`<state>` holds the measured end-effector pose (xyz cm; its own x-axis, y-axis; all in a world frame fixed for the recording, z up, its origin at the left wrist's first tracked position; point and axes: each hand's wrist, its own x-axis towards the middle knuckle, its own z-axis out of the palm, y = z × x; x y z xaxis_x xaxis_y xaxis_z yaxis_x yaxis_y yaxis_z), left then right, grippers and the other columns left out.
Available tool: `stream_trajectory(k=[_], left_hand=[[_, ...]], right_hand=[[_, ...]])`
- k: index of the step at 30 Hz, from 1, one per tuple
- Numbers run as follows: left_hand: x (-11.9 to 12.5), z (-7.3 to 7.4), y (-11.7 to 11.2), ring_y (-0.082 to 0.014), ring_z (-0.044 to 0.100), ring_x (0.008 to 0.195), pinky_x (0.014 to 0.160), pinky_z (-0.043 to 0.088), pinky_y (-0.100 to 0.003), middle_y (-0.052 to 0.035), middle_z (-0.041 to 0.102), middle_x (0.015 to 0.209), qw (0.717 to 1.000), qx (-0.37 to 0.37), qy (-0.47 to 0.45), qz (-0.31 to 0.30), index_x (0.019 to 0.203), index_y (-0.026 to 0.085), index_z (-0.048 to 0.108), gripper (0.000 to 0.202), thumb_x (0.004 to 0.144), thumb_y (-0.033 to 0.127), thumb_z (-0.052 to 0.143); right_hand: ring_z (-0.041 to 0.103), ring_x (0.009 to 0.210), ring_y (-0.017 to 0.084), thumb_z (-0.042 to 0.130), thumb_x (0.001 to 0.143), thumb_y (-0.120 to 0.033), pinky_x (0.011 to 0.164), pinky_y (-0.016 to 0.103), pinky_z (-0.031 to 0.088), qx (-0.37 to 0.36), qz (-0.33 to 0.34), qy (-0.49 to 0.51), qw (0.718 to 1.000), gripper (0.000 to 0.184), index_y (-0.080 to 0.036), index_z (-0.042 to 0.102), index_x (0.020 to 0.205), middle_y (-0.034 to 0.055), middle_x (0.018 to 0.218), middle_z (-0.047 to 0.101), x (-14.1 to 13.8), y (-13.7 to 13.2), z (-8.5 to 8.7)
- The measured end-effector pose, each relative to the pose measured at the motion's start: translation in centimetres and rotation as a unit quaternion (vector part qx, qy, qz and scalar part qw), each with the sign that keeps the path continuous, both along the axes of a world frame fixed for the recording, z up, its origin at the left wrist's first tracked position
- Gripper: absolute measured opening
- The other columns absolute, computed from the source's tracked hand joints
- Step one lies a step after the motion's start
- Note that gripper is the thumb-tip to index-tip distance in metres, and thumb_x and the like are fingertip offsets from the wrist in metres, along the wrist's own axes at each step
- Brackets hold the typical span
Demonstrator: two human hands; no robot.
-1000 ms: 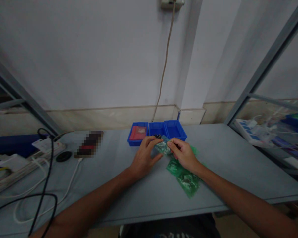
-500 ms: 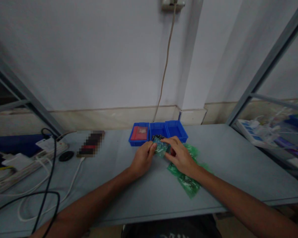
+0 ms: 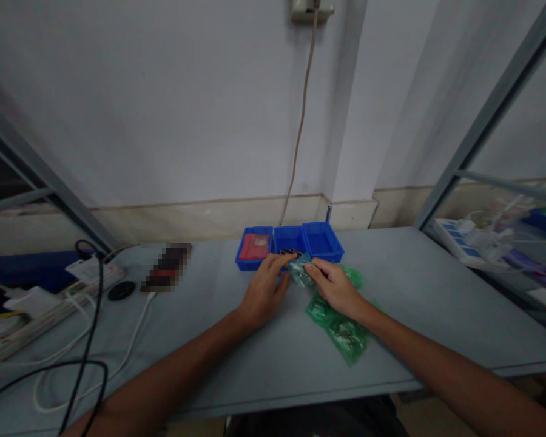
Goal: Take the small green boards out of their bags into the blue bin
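Note:
A small clear plastic bag with bluish-green contents [image 3: 301, 271] is held above the table, in front of the blue bins. My right hand [image 3: 339, 288] pinches its right side, thumb on top. At the bag's left edge is my left hand [image 3: 266, 288], its fingers stretched out and its thumb apart from them; the fingertips are close to the bag, and I cannot tell if they touch. Dark small parts [image 3: 290, 251] show just behind the bag, at the front of the middle bin. Under and beside my right hand lie green plastic bags [image 3: 346, 337] with small metallic pieces inside.
Three joined blue bins [image 3: 324, 241] stand near the wall; the left one holds a red packet [image 3: 255, 246]. At left are a blurred-out phone-like object [image 3: 167, 267], a black disc [image 3: 121, 291], a power strip [image 3: 50, 315] and loose cables [image 3: 101, 321]. Another power strip [image 3: 464, 243] is at right.
My left hand has let go of the clear bag and its fingers have straightened. My right hand, with fingers spread before, has closed on the bag's right side.

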<state>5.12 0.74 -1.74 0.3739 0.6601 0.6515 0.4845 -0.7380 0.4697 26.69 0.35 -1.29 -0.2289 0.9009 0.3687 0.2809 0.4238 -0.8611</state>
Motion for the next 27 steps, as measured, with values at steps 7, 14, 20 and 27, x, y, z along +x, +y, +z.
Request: stream_trajectory(k=[7,14,20,27], left_hand=[[-0.2,0.6,-0.3,-0.0194,0.057,0.083,0.079,0.047,-0.033,-0.0029,0.065,0.084,0.999,-0.008,0.022,0.027,0.088,0.02,0.064,0.033,0.112,0.033,0.045],[0.2,0.3,-0.3,-0.016,0.051,0.072,0.065,0.037,-0.028,0.0006,0.056,0.076,0.991,-0.109,-0.036,0.068,0.079,0.02,0.054,0.038,0.11,0.039,0.044],[0.7,0.5,-0.7,-0.0133,0.044,0.064,0.059,0.033,-0.026,0.0047,0.047,0.068,0.966,-0.213,-0.133,0.06,0.077,0.02,0.051,0.044,0.109,0.048,0.043],[0.5,1.3,-1.3,-0.0204,0.062,0.085,0.081,0.048,-0.033,-0.0045,0.067,0.086,0.98,-0.17,-0.096,0.042,0.087,0.018,0.066,0.045,0.113,0.041,0.037]], right_hand=[[0.052,0.065,0.017,0.043,0.111,-0.05,0.06,0.028,0.042,-0.008,0.005,-0.009,1.0,0.039,-0.022,0.062,0.092,-0.0017,0.072,0.052,-0.2,-0.7,0.4],[0.061,0.083,0.022,0.052,0.104,-0.017,0.079,0.037,0.054,0.158,0.018,-0.112,0.981,0.044,-0.029,0.051,0.146,0.0092,0.12,0.061,0.3,-1.1,0.9],[0.064,0.087,0.022,0.066,0.096,-0.014,0.082,0.04,0.057,0.16,0.046,-0.167,0.972,0.049,-0.032,0.056,0.141,0.0103,0.133,0.056,0.5,-1.2,1.2],[0.062,0.099,0.025,0.049,0.111,-0.031,0.091,0.04,0.052,0.134,0.024,-0.095,0.986,0.021,-0.024,0.063,0.096,0.0072,0.101,0.061,0.2,-1.1,1.7]])
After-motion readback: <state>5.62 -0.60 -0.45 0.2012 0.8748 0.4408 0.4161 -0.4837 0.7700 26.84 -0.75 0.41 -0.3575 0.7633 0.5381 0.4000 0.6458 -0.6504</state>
